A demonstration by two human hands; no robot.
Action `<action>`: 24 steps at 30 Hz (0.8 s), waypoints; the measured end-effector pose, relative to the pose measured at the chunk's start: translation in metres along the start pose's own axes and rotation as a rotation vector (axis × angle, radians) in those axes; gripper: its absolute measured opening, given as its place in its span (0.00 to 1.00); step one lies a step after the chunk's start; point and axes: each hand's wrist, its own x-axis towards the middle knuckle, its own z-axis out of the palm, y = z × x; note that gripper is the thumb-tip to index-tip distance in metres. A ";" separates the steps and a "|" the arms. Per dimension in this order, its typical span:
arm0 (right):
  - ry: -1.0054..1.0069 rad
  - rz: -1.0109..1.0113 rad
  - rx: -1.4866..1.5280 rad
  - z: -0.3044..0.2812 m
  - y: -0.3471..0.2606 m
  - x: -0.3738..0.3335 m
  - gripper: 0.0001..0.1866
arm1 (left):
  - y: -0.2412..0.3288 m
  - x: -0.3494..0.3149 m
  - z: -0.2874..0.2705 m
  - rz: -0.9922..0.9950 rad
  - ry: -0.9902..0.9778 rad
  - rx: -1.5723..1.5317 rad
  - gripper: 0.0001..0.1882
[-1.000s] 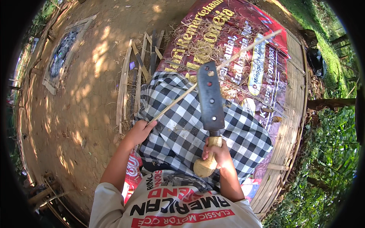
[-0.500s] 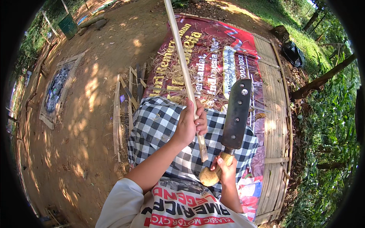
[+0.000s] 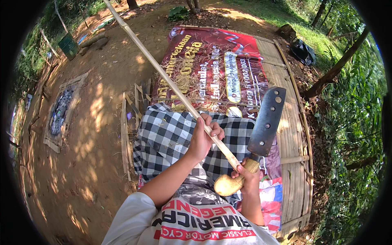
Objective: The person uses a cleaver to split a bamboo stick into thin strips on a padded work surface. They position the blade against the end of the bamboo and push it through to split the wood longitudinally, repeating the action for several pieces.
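Observation:
My left hand (image 3: 203, 139) is closed around a long, pale bamboo strip (image 3: 163, 76), which slants from the upper left down towards my right side. In my right hand (image 3: 250, 178) is a machete (image 3: 267, 125) with a broad dark blade pierced by several holes and a curved wooden handle. The blade points up and slightly right, away from the strip. At my right thumb, the strip's near end meets the handle; whether the fingers also pinch it I cannot tell. Under both hands, a black-and-white checkered cloth (image 3: 163, 132) covers my lap.
A red printed banner (image 3: 192, 87) strewn with thin shavings lies on a bamboo platform (image 3: 293, 143). Loose bamboo strips (image 3: 125, 139) lie at its left side. Farther left is a framed ash pit (image 3: 61, 110). At right are a black plastic bag (image 3: 303, 53) and a slanting wooden pole (image 3: 337, 67).
The strip has swung from nearly upright to a leftward slant, its near end moving right to my right hand. The machete has shifted slightly right and tilted further that way.

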 end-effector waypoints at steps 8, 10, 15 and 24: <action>0.055 -0.087 -0.037 -0.047 -0.051 0.004 0.18 | 0.033 -0.047 -0.038 -0.293 -0.275 0.394 0.37; 0.088 -0.065 -0.128 -0.061 -0.061 0.012 0.18 | 0.032 -0.070 -0.047 -0.407 -0.259 0.489 0.36; 0.143 -0.008 -0.384 -0.070 -0.084 0.029 0.17 | 0.039 -0.101 -0.057 -0.829 -0.279 0.606 0.20; 0.193 0.158 -0.719 -0.034 -0.107 0.084 0.15 | 0.128 -0.112 -0.116 -0.281 -0.002 2.011 0.20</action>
